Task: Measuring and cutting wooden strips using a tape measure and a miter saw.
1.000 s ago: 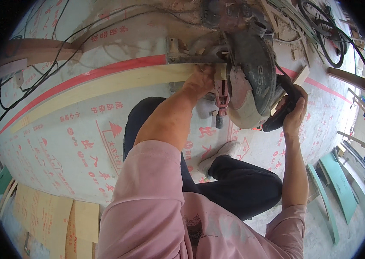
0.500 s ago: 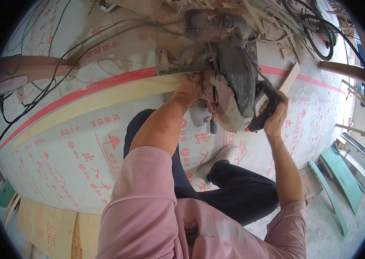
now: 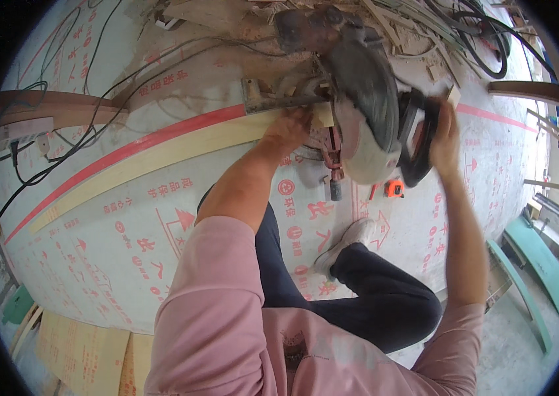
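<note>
A miter saw (image 3: 366,112) stands on the floor ahead of me, its dark head and pale blade guard tilted toward me. My right hand (image 3: 446,138) is wrapped round the saw's black D-shaped handle (image 3: 418,148). To the left, a long pale wooden strip (image 3: 160,153) lies along the saw's metal fence (image 3: 273,103), its right end beside the blade guard. Close to that end my left hand (image 3: 288,127) grips the strip against the fence, fingertips partly hidden. An orange tape measure (image 3: 395,189) rests on the floor below the handle.
Black cables (image 3: 127,79) run across the floor at the left to a power strip (image 3: 25,131). Sawdust and wood offcuts (image 3: 398,33) lie behind the saw. A coiled black hose (image 3: 490,49) sits at far right; green boards (image 3: 540,261) lie at lower right.
The saw head has come up and its handle has shifted right, my right hand with it. The strip's end and the tape measure now show more fully. My left hand stays at the fence.
</note>
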`<state>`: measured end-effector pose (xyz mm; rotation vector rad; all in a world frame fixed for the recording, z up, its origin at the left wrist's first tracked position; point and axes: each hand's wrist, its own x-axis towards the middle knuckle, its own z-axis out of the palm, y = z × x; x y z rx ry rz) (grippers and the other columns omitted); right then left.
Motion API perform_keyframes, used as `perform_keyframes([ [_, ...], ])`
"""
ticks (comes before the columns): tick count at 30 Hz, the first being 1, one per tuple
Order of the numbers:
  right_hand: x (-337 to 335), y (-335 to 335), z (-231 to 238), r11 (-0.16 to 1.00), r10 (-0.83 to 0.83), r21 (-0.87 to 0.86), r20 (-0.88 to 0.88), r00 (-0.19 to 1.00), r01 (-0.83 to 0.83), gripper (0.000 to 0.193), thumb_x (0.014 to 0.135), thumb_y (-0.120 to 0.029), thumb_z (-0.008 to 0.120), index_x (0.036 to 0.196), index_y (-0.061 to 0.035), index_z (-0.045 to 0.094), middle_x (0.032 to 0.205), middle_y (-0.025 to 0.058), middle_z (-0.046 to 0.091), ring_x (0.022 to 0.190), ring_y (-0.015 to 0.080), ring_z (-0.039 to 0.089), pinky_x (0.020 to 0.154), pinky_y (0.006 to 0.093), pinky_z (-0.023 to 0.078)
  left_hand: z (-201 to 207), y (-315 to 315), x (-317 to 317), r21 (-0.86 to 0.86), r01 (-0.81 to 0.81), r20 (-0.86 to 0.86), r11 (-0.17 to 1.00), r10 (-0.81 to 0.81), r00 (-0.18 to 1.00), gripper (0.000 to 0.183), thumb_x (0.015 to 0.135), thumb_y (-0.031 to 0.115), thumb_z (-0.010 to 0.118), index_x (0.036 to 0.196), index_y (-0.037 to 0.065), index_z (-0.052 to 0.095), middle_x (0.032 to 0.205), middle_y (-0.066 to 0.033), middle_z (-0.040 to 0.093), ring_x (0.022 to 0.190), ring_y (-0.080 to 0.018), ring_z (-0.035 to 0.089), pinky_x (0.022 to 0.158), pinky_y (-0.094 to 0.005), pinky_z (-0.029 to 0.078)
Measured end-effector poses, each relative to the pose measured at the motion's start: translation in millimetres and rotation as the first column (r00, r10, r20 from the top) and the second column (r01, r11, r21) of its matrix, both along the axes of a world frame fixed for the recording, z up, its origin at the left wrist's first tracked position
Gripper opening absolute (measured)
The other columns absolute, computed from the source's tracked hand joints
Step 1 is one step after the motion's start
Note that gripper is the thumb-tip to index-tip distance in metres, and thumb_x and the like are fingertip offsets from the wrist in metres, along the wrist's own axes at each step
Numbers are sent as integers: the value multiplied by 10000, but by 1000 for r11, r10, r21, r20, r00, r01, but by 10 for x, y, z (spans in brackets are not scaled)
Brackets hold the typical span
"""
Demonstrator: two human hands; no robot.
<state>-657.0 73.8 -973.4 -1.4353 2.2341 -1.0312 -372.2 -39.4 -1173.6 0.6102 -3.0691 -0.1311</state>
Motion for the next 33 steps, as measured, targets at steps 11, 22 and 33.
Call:
perform_keyframes([
  [11, -318, -1813, 743, 997, -62, -66, -507, 860, 33, 485, 983, -404, 542, 1200, 19, 636, 1138, 277, 653, 1104, 467, 597, 985, 491, 462, 385, -286, 952, 245, -426, 99, 871, 415, 904, 557, 771, 222, 757, 1244, 35, 531, 1281, -175, 546, 1215, -349, 525, 1012, -497, 441],
  [22, -894, 1194, -917, 839, -187, 540, 171, 967, 67, 284, 981, -306, 579, 1118, -68, 653, 834, 40, 657, 718, 138, 622, 660, 325, 518, -112, -555, 1555, 187, -389, 445, 902, 275, 852, 783, 770, 239, 774, 1394, 1, 364, 1347, -250, 534, 1252, -424, 530, 1033, -532, 442],
  [33, 244, 2352, -2546, 752, -128, 647, -40, 991, 124, 272, 941, -263, 616, 1072, -30, 561, 979, 251, 693, 897, 441, 674, 751, 519, 534, 502, 229, 1353, 381, -290, 652, 878, -33, 758, 668, 712, 230, 799, 1178, -25, 395, 1069, -306, 624, 999, -463, 640, 882, -500, 520],
])
